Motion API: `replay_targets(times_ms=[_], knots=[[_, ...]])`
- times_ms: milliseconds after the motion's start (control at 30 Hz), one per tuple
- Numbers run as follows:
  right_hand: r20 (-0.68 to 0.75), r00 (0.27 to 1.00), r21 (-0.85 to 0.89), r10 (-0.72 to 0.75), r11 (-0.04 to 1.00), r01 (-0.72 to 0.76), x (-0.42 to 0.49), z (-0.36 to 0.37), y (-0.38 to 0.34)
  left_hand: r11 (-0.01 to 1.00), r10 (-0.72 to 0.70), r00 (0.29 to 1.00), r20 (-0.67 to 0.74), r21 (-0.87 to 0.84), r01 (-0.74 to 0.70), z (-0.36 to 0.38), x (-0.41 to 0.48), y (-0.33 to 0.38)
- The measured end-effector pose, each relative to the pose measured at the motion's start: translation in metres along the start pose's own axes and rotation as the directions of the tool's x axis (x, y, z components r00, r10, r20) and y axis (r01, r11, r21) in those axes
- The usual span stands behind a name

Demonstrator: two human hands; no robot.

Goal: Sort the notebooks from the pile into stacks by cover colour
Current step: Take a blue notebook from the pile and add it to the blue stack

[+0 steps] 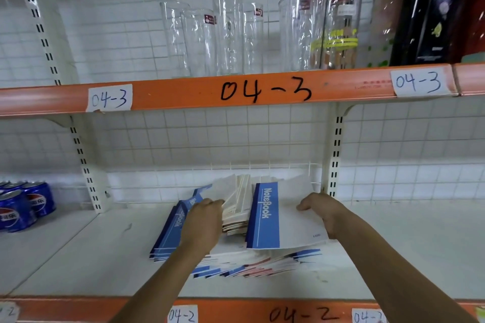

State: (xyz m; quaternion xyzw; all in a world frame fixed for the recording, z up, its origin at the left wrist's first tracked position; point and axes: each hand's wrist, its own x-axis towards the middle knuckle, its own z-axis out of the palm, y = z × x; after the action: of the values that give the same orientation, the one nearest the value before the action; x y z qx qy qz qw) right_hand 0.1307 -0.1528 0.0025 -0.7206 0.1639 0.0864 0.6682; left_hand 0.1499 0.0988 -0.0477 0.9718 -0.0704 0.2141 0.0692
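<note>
I record the fingers of the left hand [203, 220] curled together against the fanned cream edges of the upright notebooks [237, 207], gripping them at mid-shelf. Fingers of the right hand [321, 211] curl over the right edge of a blue-banded notebook [278, 217], which is tilted and touches that bundle. A blue stack [170, 233] leans just left of it. Beneath them all, a flat pile [249, 266] of blue- and red-banded notebooks spreads toward the front edge of the shelf [78, 257].

Obstructions: a slotted post [334, 152] stands just behind the right hand at the rear edge, and the orange rail [183, 96] overhangs. Blue cans [23, 204] sit at the left end, well apart. Glasses [228, 31] stand on the level above.
</note>
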Motion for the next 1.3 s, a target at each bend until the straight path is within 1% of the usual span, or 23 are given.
replay_targets(times_ms=[33, 67, 100, 133, 200, 233, 300, 333, 400, 467, 500, 533, 567, 633, 700, 733, 767, 800, 833, 900, 1033, 1167, 1300], knots=[[0.002, 1.0, 0.013, -0.004, 1.0, 0.004, -0.001, 0.001, 0.0, 0.996, 0.046, 0.996, -0.078, -0.068, -0.051, -0.004, 0.0, 0.007], [0.004, 1.0, 0.036, -0.013, 0.999, 0.013, -0.003, 0.002, 0.0, 0.976, 0.101, 0.984, -0.144, -0.179, -0.126, -0.009, -0.002, 0.017], [0.007, 1.0, 0.078, -0.025, 0.997, 0.025, -0.004, 0.003, 0.001, 0.936, 0.163, 0.971, -0.176, -0.283, -0.209, -0.015, -0.005, 0.029], [0.031, 0.999, 0.147, -0.043, 0.988, 0.038, -0.006, 0.003, 0.001, 0.892, 0.26, 0.951, -0.168, -0.336, -0.303, -0.02, -0.009, 0.044], [0.119, 0.989, 0.286, -0.087, 0.957, 0.05, -0.009, -0.001, 0.003, 0.817, 0.463, 0.878, -0.124, -0.324, -0.477, -0.021, -0.017, 0.067], [0.136, 0.985, 0.306, -0.106, 0.95, 0.06, -0.01, -0.004, 0.006, 0.787, 0.521, 0.847, -0.1, -0.327, -0.523, -0.019, -0.019, 0.076], [0.105, 0.986, 0.256, -0.131, 0.962, 0.1, -0.013, -0.014, 0.014, 0.742, 0.573, 0.818, -0.042, -0.396, -0.541, -0.013, -0.02, 0.084], [0.077, 0.985, 0.236, -0.156, 0.963, 0.134, -0.015, -0.02, 0.018, 0.721, 0.568, 0.823, -0.013, -0.475, -0.505, -0.011, -0.02, 0.087], [0.057, 0.975, 0.262, -0.214, 0.946, 0.193, -0.018, -0.033, 0.027, 0.723, 0.465, 0.885, 0.016, -0.584, -0.369, -0.009, -0.018, 0.093], [0.004, 0.964, 0.3, -0.267, 0.92, 0.254, -0.025, -0.047, 0.033, 0.799, 0.257, 0.966, 0.005, -0.564, -0.209, -0.011, -0.012, 0.105], [-0.021, 0.954, 0.311, -0.298, 0.905, 0.289, -0.03, -0.051, 0.034, 0.812, 0.155, 0.988, -0.009, -0.568, -0.133, -0.012, -0.006, 0.109], [-0.054, 0.942, 0.319, -0.331, 0.888, 0.33, -0.035, -0.056, 0.036, 0.783, 0.1, 0.995, 0.0, -0.617, -0.079, -0.015, -0.001, 0.115], [-0.091, 0.926, 0.32, -0.367, 0.87, 0.376, -0.04, -0.063, 0.039, 0.72, 0.089, 0.996, 0.033, -0.693, -0.041, -0.015, 0.005, 0.123], [-0.165, 0.874, 0.251, -0.457, 0.838, 0.485, -0.052, -0.074, 0.042, 0.548, 0.143, 0.987, 0.079, -0.836, -0.012, -0.015, 0.013, 0.142], [-0.249, 0.809, 0.057, -0.532, 0.826, 0.561, -0.06, -0.089, 0.044, 0.431, 0.142, 0.987, 0.071, -0.902, 0.003, -0.014, 0.016, 0.166], [-0.279, 0.779, -0.074, -0.562, 0.821, 0.566, -0.059, -0.098, 0.044, 0.412, 0.125, 0.99, 0.065, -0.911, 0.008, -0.014, 0.015, 0.178], [-0.303, 0.757, -0.196, -0.579, 0.815, 0.545, -0.056, -0.108, 0.045, 0.402, 0.112, 0.991, 0.067, -0.916, 0.016, -0.012, 0.014, 0.191], [-0.329, 0.747, -0.271, -0.578, 0.816, 0.511, -0.052, -0.12, 0.048, 0.392, 0.113, 0.991, 0.073, -0.92, 0.024, -0.01, 0.012, 0.204], [-0.355, 0.743, -0.284, -0.567, 0.823, 0.492, -0.047, -0.131, 0.052, 0.39, 0.123, 0.989, 0.087, -0.92, 0.032, -0.006, 0.01, 0.216], [-0.386, 0.746, -0.233, -0.542, 0.84, 0.49, -0.039, -0.152, 0.062, 0.4, 0.145, 0.984, 0.102, -0.916, 0.036, 0.001, 0.005, 0.239], [-0.361, 0.78, -0.122, -0.511, 0.855, 0.504, -0.025, -0.189, 0.086, 0.434, 0.14, 0.987, 0.082, -0.901, 0.014, 0.023, -0.001, 0.283], [-0.338, 0.805, -0.107, -0.488, 0.87, 0.482, -0.009, -0.229, 0.107, 0.47, 0.113, 0.981, 0.155, -0.878, 0.085, 0.053, -0.01, 0.32], [-0.272, 0.858, -0.116, -0.435, 0.9, 0.42, 0.005, -0.254, 0.132, 0.51, 0.042, 0.974, 0.221, -0.844, 0.169, 0.087, -0.027, 0.341]])
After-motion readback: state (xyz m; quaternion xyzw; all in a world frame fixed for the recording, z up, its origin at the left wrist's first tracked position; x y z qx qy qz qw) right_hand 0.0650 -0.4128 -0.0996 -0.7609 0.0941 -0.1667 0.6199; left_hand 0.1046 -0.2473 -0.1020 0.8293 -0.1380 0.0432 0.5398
